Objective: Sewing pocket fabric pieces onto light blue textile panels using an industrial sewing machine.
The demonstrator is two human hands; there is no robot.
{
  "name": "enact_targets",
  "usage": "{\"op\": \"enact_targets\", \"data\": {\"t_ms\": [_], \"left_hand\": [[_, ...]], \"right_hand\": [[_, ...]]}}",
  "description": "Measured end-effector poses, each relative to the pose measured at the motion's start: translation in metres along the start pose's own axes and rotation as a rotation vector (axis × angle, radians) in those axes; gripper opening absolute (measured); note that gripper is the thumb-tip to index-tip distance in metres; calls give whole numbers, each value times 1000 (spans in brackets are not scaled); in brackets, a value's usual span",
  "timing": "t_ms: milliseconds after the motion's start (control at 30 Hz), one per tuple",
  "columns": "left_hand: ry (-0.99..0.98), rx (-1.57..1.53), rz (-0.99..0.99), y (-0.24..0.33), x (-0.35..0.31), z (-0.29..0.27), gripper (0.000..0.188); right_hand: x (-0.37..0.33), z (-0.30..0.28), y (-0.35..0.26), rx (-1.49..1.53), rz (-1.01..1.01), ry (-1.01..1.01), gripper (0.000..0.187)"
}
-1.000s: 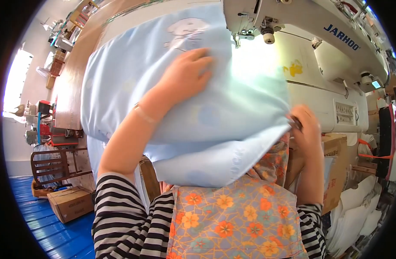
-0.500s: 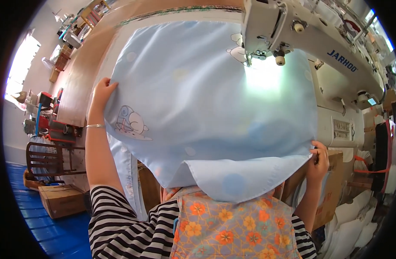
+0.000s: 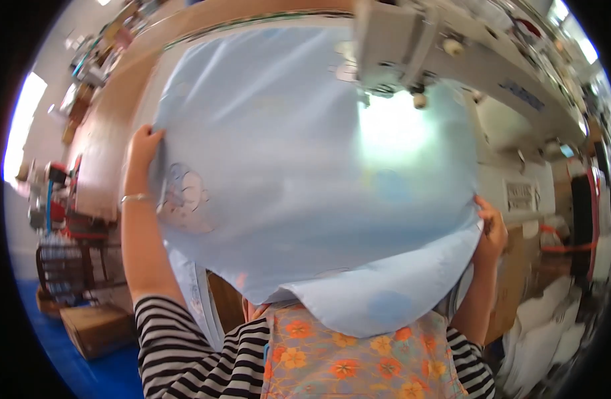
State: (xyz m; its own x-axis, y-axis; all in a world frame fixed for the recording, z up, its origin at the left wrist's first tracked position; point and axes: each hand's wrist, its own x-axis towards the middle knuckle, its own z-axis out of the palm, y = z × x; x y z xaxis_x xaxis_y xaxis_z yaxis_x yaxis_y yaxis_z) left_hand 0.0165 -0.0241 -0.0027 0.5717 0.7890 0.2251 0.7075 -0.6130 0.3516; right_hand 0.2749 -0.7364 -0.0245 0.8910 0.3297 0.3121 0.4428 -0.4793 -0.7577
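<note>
A large piece of light blue fabric with printed cartoon animals and pale dots spreads over the table under the sewing machine head. My left hand grips its left edge, fingers partly hidden by the cloth. On the right, my right hand pinches the fabric's edge near a corner. The near edge folds back toward my body, showing its paler underside and hem. Bright lamp light falls on the cloth just below the needle area, and the needle itself is too blurred to make out.
The machine arm reaches in from the upper right. Cardboard boxes stand at right and on the blue floor at left, near a dark wooden chair. White cloth pieces are heaped at lower right.
My right hand has moved slightly up along the edge, and the folded near flap hangs lower. My left hand keeps its hold. The whole view has shifted a little and blurred.
</note>
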Motion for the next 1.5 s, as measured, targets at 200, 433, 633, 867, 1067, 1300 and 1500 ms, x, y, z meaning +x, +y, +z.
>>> {"op": "enact_targets", "data": {"t_ms": [200, 433, 633, 867, 1067, 1300, 1500], "left_hand": [[-41, -48, 6, -29, 10, -1, 34], [-108, -57, -63, -44, 25, -8, 35], [-139, -79, -79, -40, 25, -7, 37], [151, 329, 393, 30, -16, 4, 50], [-303, -91, 928, 291, -189, 19, 55], [-171, 122, 1154, 327, -260, 44, 66], [-86, 90, 1154, 324, -269, 53, 65]], "right_hand": [[10, 6, -25, -100, 25, 0, 12], [10, 8, -34, -52, -58, 28, 34], [6, 5, -36, -39, -50, 19, 34], [-20, -21, -69, -120, -303, -177, 35], [-62, -19, -65, 58, -376, -494, 32], [-181, -15, 119, -208, 378, 154, 22], [-227, -37, 190, -756, 809, 143, 25]]}}
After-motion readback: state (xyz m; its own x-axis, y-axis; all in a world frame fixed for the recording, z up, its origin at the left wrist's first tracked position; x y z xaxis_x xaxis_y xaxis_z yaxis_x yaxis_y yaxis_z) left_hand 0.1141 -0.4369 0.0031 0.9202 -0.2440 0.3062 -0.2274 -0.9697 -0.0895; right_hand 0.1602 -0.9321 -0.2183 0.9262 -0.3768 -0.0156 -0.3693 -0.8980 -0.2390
